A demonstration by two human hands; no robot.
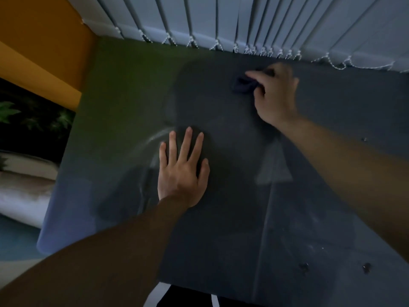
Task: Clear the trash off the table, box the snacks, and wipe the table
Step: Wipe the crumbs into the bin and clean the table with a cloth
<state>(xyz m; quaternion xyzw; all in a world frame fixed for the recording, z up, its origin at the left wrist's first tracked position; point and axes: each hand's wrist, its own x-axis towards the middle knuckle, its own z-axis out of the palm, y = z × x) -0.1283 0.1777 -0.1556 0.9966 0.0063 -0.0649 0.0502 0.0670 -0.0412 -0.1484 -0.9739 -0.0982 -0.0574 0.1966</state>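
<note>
A dark table (232, 218) fills the view, streaked with pale wipe marks. My right hand (274, 94) reaches to the far side and grips a small dark blue cloth (243, 84), bunched under its fingers and pressed on the tabletop near the blinds. My left hand (183, 171) lies flat on the table near the middle, fingers spread and straight, holding nothing. No snacks or trash show on the surface.
Vertical blinds (243, 23) with bead chains hang along the table's far edge. An orange wall (44, 52) stands at the left, with a plant (8, 111) and a pale couch (24, 191) below it. A few small dark specks (366, 267) dot the table's near right.
</note>
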